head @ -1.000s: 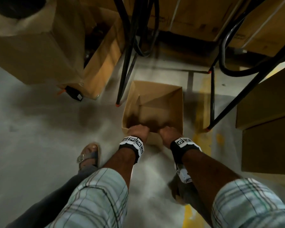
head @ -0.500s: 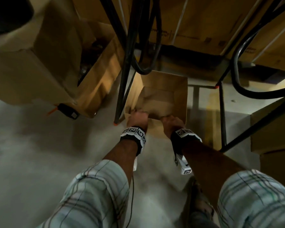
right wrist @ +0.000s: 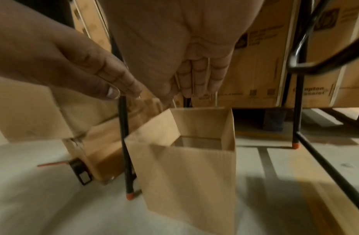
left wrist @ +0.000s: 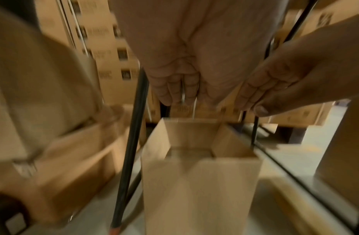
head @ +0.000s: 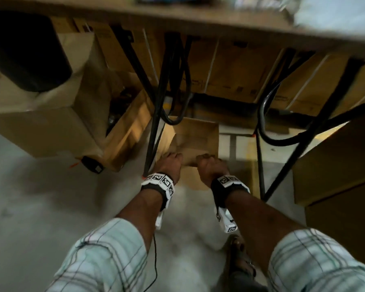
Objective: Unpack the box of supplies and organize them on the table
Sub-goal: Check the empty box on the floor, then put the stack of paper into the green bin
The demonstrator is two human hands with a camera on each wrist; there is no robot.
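Note:
A small open cardboard box [head: 196, 133] stands on the floor under the table, between its black legs. I see only bare cardboard inside it [right wrist: 196, 141]. My left hand [head: 170, 163] and right hand [head: 210, 165] hover side by side at its near rim. In the left wrist view the left hand's fingers [left wrist: 174, 89] are stretched out above the box [left wrist: 200, 182] and hold nothing. The right wrist view shows the right hand [right wrist: 199, 79] in the same pose over the box [right wrist: 190, 174]. Neither hand grips the cardboard.
A black table leg [head: 154, 131] with an orange tip stands just left of the box, another leg [head: 259, 165] to its right. Large cartons sit at left [head: 51, 123], behind [head: 230, 81] and at right [head: 335, 165]. A black cable [head: 282, 140] loops under the table edge [head: 177, 15].
The box has slid away from me, farther under the table between the legs, with both hands following at its near rim. My view has tilted up and the table edge now shows.

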